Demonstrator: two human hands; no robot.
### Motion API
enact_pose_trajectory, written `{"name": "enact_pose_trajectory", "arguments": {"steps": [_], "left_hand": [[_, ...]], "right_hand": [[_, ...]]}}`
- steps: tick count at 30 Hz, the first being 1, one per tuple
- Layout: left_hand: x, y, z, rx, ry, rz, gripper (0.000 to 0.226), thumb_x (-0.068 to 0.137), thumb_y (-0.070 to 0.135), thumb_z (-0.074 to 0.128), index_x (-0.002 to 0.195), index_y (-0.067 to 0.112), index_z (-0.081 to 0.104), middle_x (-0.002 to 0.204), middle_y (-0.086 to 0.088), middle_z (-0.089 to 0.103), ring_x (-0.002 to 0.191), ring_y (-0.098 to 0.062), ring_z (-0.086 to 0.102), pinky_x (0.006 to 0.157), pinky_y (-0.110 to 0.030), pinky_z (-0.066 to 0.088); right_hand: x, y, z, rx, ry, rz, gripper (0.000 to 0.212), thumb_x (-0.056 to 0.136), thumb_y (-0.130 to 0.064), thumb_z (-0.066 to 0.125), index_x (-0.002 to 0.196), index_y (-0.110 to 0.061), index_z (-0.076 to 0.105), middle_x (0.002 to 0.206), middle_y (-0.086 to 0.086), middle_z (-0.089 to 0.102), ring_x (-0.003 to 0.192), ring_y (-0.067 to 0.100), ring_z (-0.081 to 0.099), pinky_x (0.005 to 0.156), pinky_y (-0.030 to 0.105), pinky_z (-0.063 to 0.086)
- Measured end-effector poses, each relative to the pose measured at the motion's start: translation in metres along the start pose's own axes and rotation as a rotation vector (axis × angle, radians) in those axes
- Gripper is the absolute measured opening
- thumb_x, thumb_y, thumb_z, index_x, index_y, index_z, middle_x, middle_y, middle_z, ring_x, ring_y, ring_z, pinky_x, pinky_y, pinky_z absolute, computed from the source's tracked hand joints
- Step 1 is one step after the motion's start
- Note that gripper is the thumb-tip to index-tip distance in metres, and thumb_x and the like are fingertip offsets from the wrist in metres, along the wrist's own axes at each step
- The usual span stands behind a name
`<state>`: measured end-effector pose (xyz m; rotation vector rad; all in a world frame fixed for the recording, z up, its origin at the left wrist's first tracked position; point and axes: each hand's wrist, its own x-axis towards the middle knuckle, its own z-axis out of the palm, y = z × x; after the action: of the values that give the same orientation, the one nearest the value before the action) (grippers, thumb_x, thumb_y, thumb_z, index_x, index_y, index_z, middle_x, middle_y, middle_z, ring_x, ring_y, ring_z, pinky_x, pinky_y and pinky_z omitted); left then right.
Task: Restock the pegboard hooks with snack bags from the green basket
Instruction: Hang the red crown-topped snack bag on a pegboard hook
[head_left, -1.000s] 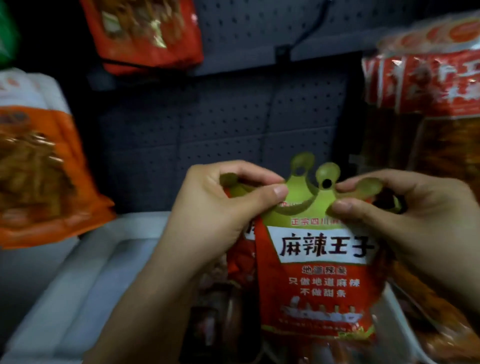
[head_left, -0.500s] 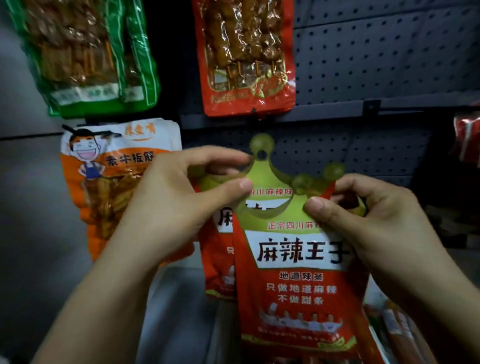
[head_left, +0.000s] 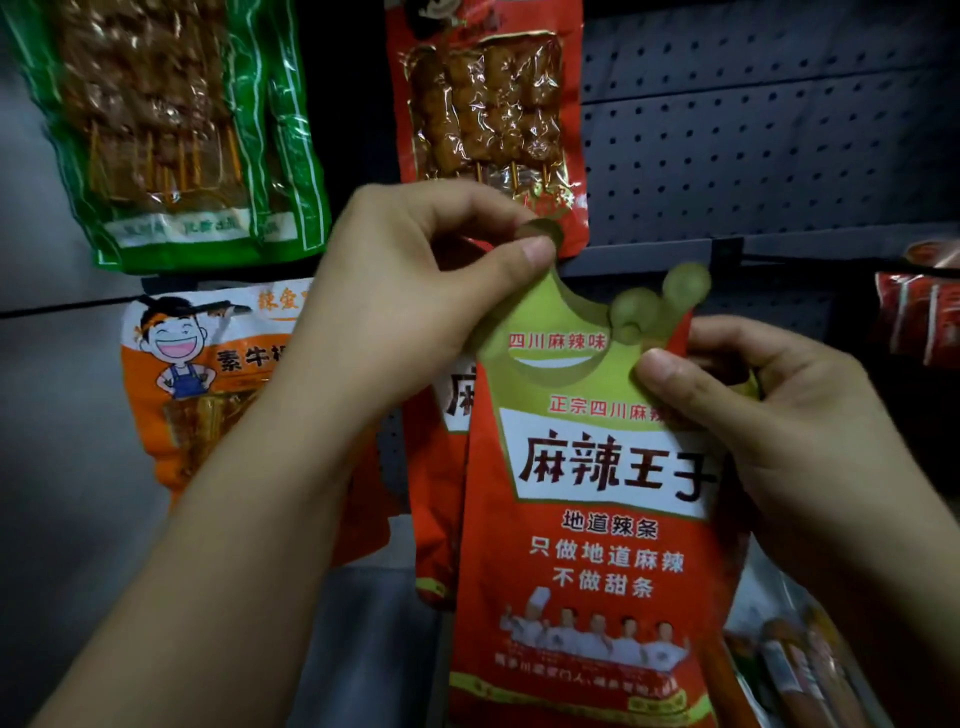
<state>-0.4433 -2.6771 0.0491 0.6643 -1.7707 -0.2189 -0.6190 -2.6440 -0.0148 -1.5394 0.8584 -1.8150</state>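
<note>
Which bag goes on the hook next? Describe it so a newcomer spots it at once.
Start at the dark pegboard and look below its red skewer pack. There the left hand and right hand pinch the red snack bag. Unlike its neighbours, it has a green crown-shaped top and a white label with bold black characters.

A dark horizontal rail (head_left: 810, 244) crosses the wall beside a grey panel (head_left: 57, 415).

glossy plastic snack bag (head_left: 587, 545), matt perforated pegboard (head_left: 753, 145)
</note>
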Motion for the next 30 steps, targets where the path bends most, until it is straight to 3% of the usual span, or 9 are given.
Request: {"name": "enact_pose_trajectory", "arguments": {"steps": [8, 11, 17, 24, 28, 30], "left_hand": [[0.01, -0.02, 0.007, -0.281, -0.084, -0.205, 0.015, 0.08, 0.019, 0.069, 0.066, 0.023, 0.072, 0.055, 0.012, 0.065, 0.053, 0.002, 0.058, 0.051, -0.011, 0.045], [0.011, -0.033, 0.007, -0.245, -0.103, -0.203, 0.023, 0.083, 0.017, 0.066, 0.064, 0.027, 0.073, 0.056, 0.014, 0.065, 0.055, 0.005, 0.058, 0.052, -0.009, 0.043], [0.016, -0.057, 0.022, -0.261, -0.058, -0.173, 0.015, 0.085, 0.019, 0.068, 0.074, 0.029, 0.071, 0.062, 0.015, 0.069, 0.06, 0.004, 0.063, 0.055, -0.011, 0.046], [0.032, -0.085, 0.036, -0.23, -0.021, -0.112, 0.014, 0.087, 0.02, 0.066, 0.082, 0.034, 0.067, 0.075, 0.017, 0.069, 0.075, 0.005, 0.066, 0.068, -0.014, 0.053], [0.04, -0.095, 0.038, -0.223, -0.1, -0.104, 0.02, 0.087, 0.01, 0.065, 0.086, 0.03, 0.066, 0.082, 0.007, 0.068, 0.077, -0.001, 0.065, 0.066, -0.016, 0.055], [0.044, -0.102, 0.039, -0.121, -0.09, -0.077, 0.023, 0.085, 0.009, 0.066, 0.082, 0.031, 0.064, 0.075, 0.009, 0.063, 0.068, 0.007, 0.058, 0.064, -0.011, 0.051]], "right_hand": [[0.005, 0.007, -0.003, 0.019, 0.011, 0.068, 0.014, 0.061, -0.021, 0.072, 0.074, -0.015, 0.074, 0.071, 0.008, 0.074, 0.063, 0.02, 0.073, 0.053, 0.024, 0.057], [0.004, 0.013, -0.004, -0.003, 0.005, 0.074, 0.018, 0.062, -0.022, 0.072, 0.078, -0.015, 0.075, 0.073, 0.009, 0.074, 0.064, 0.021, 0.073, 0.055, 0.025, 0.058], [0.013, 0.029, 0.0, -0.019, 0.061, 0.096, 0.015, 0.065, -0.02, 0.072, 0.079, -0.013, 0.073, 0.073, 0.01, 0.074, 0.066, 0.021, 0.073, 0.057, 0.027, 0.059], [0.038, 0.045, 0.002, -0.168, 0.149, 0.113, 0.005, 0.081, -0.014, 0.072, 0.084, -0.016, 0.069, 0.067, -0.005, 0.073, 0.061, 0.012, 0.072, 0.049, 0.018, 0.052], [0.054, 0.056, 0.001, -0.262, 0.179, 0.111, 0.006, 0.08, -0.015, 0.075, 0.082, -0.015, 0.069, 0.064, -0.006, 0.07, 0.059, 0.009, 0.071, 0.048, 0.019, 0.052], [0.061, 0.06, 0.0, -0.259, 0.184, 0.127, 0.008, 0.079, -0.014, 0.075, 0.083, -0.015, 0.068, 0.063, -0.008, 0.07, 0.061, 0.011, 0.071, 0.05, 0.02, 0.055]]}}
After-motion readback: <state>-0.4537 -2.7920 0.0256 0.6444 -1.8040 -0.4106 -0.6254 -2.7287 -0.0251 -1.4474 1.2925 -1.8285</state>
